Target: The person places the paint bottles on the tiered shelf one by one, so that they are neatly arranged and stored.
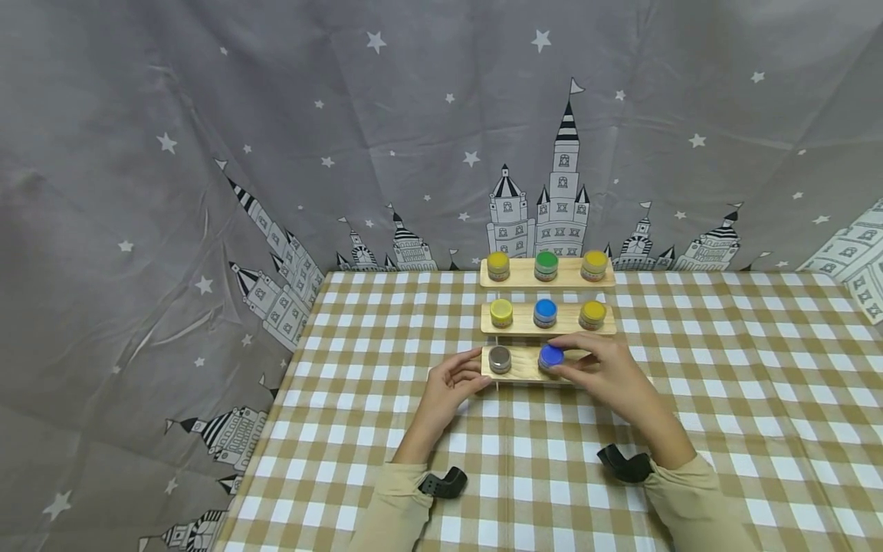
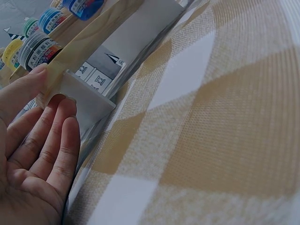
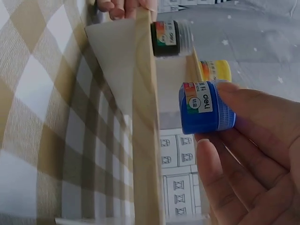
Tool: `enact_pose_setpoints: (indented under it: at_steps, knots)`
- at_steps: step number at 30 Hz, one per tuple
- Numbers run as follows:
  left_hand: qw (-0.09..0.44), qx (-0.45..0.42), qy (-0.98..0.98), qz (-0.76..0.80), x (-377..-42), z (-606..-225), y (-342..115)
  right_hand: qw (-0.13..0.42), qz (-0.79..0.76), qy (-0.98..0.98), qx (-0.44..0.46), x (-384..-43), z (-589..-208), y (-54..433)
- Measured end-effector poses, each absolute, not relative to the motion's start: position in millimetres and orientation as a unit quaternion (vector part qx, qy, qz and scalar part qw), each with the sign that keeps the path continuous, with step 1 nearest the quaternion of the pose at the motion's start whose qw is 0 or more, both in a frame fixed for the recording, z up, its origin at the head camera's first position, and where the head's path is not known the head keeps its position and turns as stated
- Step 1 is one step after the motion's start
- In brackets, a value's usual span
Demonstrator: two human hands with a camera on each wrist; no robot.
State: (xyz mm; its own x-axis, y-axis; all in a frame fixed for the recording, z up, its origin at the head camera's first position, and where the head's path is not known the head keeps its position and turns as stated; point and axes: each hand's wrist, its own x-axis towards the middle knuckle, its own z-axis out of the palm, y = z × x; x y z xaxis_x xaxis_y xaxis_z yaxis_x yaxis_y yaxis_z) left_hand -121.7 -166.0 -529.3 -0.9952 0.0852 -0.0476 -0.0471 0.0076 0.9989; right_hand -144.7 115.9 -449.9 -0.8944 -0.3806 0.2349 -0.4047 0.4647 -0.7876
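A three-step rack of pale wooden boards holds small paint jars. My right hand (image 1: 610, 376) pinches a blue paint jar (image 3: 199, 110) between thumb and fingers. In the right wrist view a gap shows between that jar and the lowest wooden board (image 3: 146, 140), so it hangs just above it. At the board's left end, my left hand (image 1: 444, 391) grips the wood, thumb (image 2: 35, 77) on the top edge and fingers below. Close to that thumb, a dark paint jar with a clear lid (image 1: 500, 359) stands on the same board.
On the middle board stand a yellow jar (image 1: 501, 313), a lighter blue jar (image 1: 545, 313) and another yellow jar (image 1: 592, 314). A green jar (image 1: 546, 265) sits between two yellow ones on the top board. The checked tablecloth (image 1: 724, 383) meets a grey castle-print curtain (image 1: 428, 115) behind.
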Motion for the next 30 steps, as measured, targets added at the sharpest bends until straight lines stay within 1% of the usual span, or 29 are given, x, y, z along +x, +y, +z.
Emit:
enact_pose_setpoints:
  at_steps: [9,30]
  knots:
    - [0.046,0.01,0.71,0.702,-121.9,-529.3,-166.1,0.02,0.451,-0.859,0.24,-146.3,-459.4,106.7]
    - [0.045,0.011,0.716,0.696,-121.7,-528.5,-166.2,-0.001,0.461,-0.86,0.219,-143.8,-464.5,105.6]
